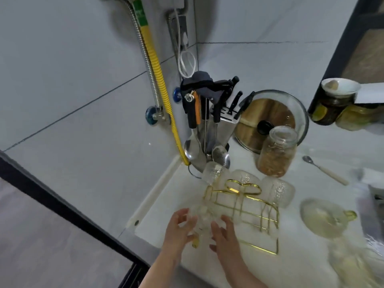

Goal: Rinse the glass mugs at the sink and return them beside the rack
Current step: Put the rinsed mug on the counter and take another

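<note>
Three textured clear mugs (pixel 245 179) hang on the gold rack (pixel 245 206) near the counter's (pixel 301 267) left edge; a fourth (pixel 200 221) sits beside it.

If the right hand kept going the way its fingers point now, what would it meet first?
The right hand points up and away over the counter. First in line looks like the gold rack, then the mugs lying behind it. Depth is unclear, and its fingers already seem to touch the blurred mug between both hands.
</note>
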Demonstrator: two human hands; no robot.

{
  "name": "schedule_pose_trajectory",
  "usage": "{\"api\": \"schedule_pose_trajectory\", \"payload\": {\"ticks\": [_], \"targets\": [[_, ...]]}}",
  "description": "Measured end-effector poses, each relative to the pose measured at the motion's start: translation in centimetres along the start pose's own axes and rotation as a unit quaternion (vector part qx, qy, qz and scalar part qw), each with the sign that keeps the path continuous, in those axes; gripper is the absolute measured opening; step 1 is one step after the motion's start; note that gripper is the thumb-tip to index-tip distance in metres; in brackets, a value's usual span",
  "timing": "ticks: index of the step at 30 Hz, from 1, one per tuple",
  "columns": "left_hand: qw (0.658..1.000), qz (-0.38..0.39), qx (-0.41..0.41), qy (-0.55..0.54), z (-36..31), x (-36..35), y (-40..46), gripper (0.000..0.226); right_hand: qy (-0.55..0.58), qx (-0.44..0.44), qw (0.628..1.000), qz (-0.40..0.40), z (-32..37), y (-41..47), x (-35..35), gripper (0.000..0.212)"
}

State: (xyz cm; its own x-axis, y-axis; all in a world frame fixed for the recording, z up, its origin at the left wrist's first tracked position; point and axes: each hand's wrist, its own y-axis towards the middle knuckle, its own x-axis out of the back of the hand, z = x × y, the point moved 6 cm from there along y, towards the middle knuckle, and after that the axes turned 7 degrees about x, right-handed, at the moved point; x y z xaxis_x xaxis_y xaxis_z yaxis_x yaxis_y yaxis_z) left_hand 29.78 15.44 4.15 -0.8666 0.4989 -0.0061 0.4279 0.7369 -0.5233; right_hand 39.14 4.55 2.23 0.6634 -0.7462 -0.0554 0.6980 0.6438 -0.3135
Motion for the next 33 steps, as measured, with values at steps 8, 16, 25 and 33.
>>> {"api": "schedule_pose_trajectory", "payload": {"ticks": [8,16,25,33], "targets": [[0.996,0.079,-0.005,0.05,0.1,-0.4,2.7,0.029,-0.066,0.0,0.994,-0.085,-1.2,0.9,-0.6,0.044],[0.981,0.054,-0.06,0.176,0.4,0.6,4.2,0.029,-0.056,-0.011,0.991,-0.122,-2.2,-0.1,-0.9,0.041],[0.94,-0.01,-0.249,0.234,-3.6,-0.1,0.6,0.034,-0.049,-0.015,0.986,-0.159,-2.9,-2.0,3.0,0.037],[0.92,0.09,-0.309,0.224,-3.0,-9.1,-4.9,0.037,-0.031,0.036,0.971,-0.234,-1.7,-5.2,12.6,0.029]]}}
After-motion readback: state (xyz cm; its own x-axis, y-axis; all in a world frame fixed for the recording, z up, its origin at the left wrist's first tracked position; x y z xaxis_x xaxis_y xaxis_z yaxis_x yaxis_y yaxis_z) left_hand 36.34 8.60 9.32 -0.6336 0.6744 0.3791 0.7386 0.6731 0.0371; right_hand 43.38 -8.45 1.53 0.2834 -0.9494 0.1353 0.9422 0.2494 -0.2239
